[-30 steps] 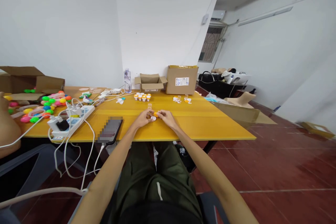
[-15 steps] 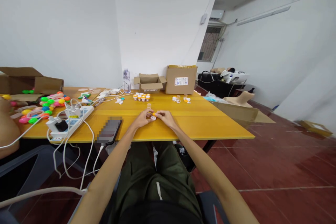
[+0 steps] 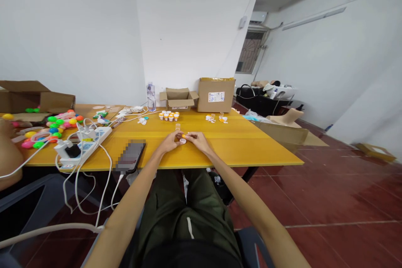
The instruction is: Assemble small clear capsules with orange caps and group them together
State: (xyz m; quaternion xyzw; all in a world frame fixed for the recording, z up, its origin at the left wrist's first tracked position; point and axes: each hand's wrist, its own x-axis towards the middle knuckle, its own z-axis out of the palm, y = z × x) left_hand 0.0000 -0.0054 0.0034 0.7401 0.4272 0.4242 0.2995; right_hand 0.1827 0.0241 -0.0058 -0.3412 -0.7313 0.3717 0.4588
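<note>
Over the near part of the yellow table, my left hand (image 3: 170, 142) and my right hand (image 3: 199, 141) meet with their fingers closed. Between the fingertips is a small orange piece (image 3: 184, 136); its shape is mostly hidden. Right below it sits a round white cap (image 3: 182, 141), close to my left thumb; I cannot tell whether the thumb touches it. A small clear cup (image 3: 178, 127) stands just beyond my left fingers. Farther back, several small orange-and-white capped jars (image 3: 168, 116) stand in a group.
White and teal pieces (image 3: 143, 120) lie back left, and more small parts (image 3: 216, 118) back right. Cardboard boxes (image 3: 216, 95) and a bottle (image 3: 151, 97) line the wall. A phone (image 3: 131, 155), a power strip (image 3: 86, 146) and colourful balls (image 3: 56, 125) are leftward. Another person's arm (image 3: 9, 150) shows far left.
The view has shifted very slightly. Both hands stay together around the orange piece, with only tiny finger movement.
</note>
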